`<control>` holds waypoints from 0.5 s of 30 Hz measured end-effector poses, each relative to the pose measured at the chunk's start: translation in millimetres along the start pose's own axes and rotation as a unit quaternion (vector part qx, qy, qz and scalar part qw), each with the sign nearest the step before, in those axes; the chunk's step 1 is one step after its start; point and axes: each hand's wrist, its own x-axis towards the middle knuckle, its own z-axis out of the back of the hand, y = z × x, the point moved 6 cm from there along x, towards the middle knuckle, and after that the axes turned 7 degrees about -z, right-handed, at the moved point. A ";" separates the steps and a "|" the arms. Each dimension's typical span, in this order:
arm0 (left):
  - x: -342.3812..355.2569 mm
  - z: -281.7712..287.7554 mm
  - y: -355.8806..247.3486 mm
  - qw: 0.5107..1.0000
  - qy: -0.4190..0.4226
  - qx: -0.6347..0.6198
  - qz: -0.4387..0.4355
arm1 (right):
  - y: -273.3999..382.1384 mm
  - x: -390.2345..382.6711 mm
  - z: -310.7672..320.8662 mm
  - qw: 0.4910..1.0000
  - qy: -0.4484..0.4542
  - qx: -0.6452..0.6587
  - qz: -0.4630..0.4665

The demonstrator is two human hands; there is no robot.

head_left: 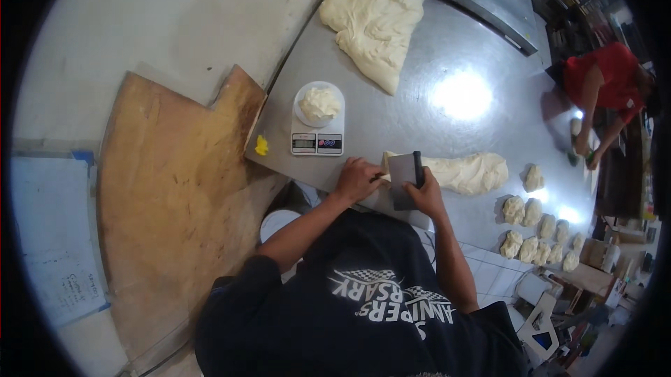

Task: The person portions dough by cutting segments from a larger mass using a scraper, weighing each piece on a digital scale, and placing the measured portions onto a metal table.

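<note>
My right hand [426,195] grips the dark handle of a bench scraper [403,180], its metal blade turned toward my left hand. The blade stands at the left end of a long strip of pale dough [479,172] on the steel table. My left hand [358,180] is by that end, fingers bent and slightly apart; no held thing shows in it. Whether its fingertips touch the dough is unclear. Just beyond it, a white kitchen scale [298,129] carries a dish with a lump of dough [320,104].
A large dough mass [377,20] lies at the far side of the steel table [447,34]. Several dough pieces [514,210] sit at right. A person in red [604,83] works at the far right. A wooden board [175,188] is at left, near a yellow scrap [262,145].
</note>
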 end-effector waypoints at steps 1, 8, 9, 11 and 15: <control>0.4 1.2 3.5 1.000 -0.007 0.007 -0.018 | 4.1 -0.9 0.7 1.000 -0.002 0.003 -0.010; 28.9 110.9 28.9 0.913 -0.226 0.306 0.150 | -4.9 0.5 6.8 0.994 -0.009 0.082 -0.078; 37.8 127.4 37.7 0.902 -0.215 0.320 0.193 | -9.2 2.8 4.6 0.989 -0.005 0.116 -0.087; 47.6 126.9 83.8 0.932 -0.197 0.242 0.185 | -11.4 2.5 0.4 0.985 0.004 0.141 -0.099; 61.5 139.9 121.1 0.956 -0.184 0.152 0.168 | -5.0 3.1 4.1 0.978 -0.001 0.162 -0.132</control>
